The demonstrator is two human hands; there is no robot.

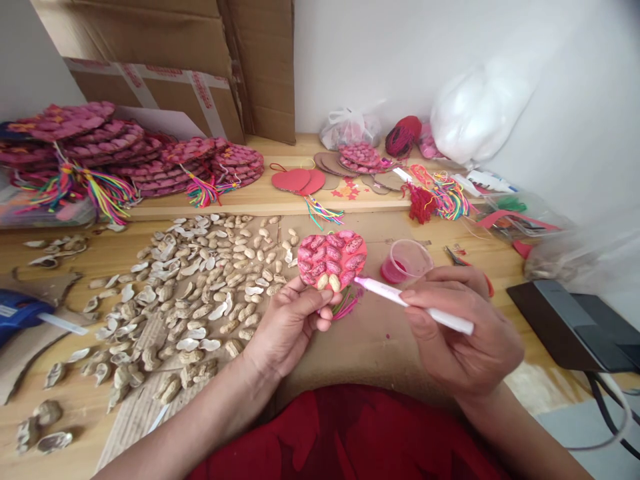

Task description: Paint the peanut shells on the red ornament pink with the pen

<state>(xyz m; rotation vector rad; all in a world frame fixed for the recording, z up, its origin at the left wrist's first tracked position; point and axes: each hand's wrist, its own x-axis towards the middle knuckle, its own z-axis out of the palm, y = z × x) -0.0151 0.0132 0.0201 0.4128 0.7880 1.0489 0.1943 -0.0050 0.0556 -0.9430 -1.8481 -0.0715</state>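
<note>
My left hand [295,317] pinches the lower edge of a heart-shaped ornament [333,252] covered with peanut shells. Most of its shells are painted pink; two at the bottom are still plain tan. A tassel of pink and green threads [347,303] hangs below it. In my right hand [465,327] is a white paintbrush [413,303], its pinkish tip close to the ornament's lower right side. Whether the tip touches a shell I cannot tell. Just behind my right hand stands a clear plastic cup [410,259] with pink paint in the bottom.
Peanut shells [200,280] are spread over the left and middle of the table. Finished ornaments [65,123] with tassels are stacked on the back ledge. A blue glue gun [20,313] lies at far left, scissors [455,257] behind the cup, and a dark device [575,327] at right.
</note>
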